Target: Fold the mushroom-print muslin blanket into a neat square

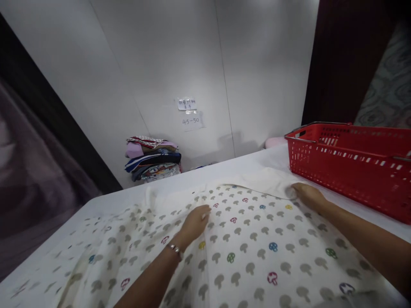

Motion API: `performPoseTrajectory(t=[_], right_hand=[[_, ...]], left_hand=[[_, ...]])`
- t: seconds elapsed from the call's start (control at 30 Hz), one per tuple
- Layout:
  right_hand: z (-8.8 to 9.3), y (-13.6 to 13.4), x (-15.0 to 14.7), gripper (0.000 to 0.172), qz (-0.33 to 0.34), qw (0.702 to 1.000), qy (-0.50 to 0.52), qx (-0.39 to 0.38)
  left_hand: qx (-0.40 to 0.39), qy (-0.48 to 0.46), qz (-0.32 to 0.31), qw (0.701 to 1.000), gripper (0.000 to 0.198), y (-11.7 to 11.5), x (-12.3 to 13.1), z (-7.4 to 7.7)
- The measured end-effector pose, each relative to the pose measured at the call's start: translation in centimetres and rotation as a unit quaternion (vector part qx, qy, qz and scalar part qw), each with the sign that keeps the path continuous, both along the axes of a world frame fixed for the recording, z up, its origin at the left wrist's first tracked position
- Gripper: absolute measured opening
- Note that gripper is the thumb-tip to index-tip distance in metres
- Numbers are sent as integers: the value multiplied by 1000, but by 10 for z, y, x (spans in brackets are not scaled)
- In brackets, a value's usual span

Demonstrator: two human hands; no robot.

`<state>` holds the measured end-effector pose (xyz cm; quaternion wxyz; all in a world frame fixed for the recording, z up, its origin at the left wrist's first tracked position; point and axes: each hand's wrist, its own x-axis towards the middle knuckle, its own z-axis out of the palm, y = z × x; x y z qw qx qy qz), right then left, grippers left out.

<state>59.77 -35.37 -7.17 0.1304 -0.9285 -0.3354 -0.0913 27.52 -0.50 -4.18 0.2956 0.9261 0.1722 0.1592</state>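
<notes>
Item one: mushroom-print cloth (257,239), spread flat over the white table (128,197) and covering most of the near half. Its plain white border is turned up along the far edge.

Item two: my left hand (194,222) lies palm down on the cloth near its middle, fingers straight and close together, gripping nothing. There is a metal bracelet (176,250) on the wrist.

Item three: my right hand (308,194) rests on the cloth's far right corner where print meets white border. The fingers curl over the fabric there, but I cannot tell whether they pinch it. The hands are well apart.

Item four: red plastic basket (349,171) on the table just right of the right hand, with a metal handle lying along its rim.

Item five: stack of folded clothes (152,158) at the far side against the white wall.

Item six: two paper labels (190,113) stuck on the wall above the stack, the lower one reading 45-50.
</notes>
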Motion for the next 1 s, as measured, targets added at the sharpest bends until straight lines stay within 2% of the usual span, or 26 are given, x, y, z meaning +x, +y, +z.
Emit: performPoseTrajectory(t=[0.13,0.27,0.33,0.4,0.47,0.53,0.63,0.7,0.73,0.8,0.87,0.93,1.0], right_hand=[[11,7,24,44,-11,1000,-7,6],[0,-2,32,59,62,996,18,-54],[-7,-8,34,52,79,994,23,-70],[-8,-8,37,39,72,996,25,-38],[0,-1,39,31,60,998,33,12],[15,10,32,32,40,997,39,54],[43,25,-3,36,69,989,67,108],[58,30,-34,36,177,954,183,160],[62,31,-46,37,229,928,248,155],[64,29,-53,46,275,882,345,165],[57,24,-35,52,229,878,360,218],[44,19,1,46,124,915,286,257],[29,14,37,36,13,960,195,201]], left_hand=[[63,12,-97,993,40,-40,74,-9],[94,17,-190,977,47,-81,127,-19],[92,23,-204,974,47,-95,144,-24],[84,31,-201,976,48,-104,155,-26],[76,29,-194,978,52,-110,161,-27],[73,13,-189,979,58,-116,164,-27],[61,-36,-178,981,68,-125,163,-26],[38,-82,-169,981,65,-131,159,-25],[21,-105,-163,981,56,-134,157,-24],[-10,-134,-156,979,34,-138,150,-23],[-20,-130,-171,976,25,-140,142,-23],[-16,-117,-178,977,22,-141,134,-25],[-13,-115,-139,984,24,-143,125,-29]])
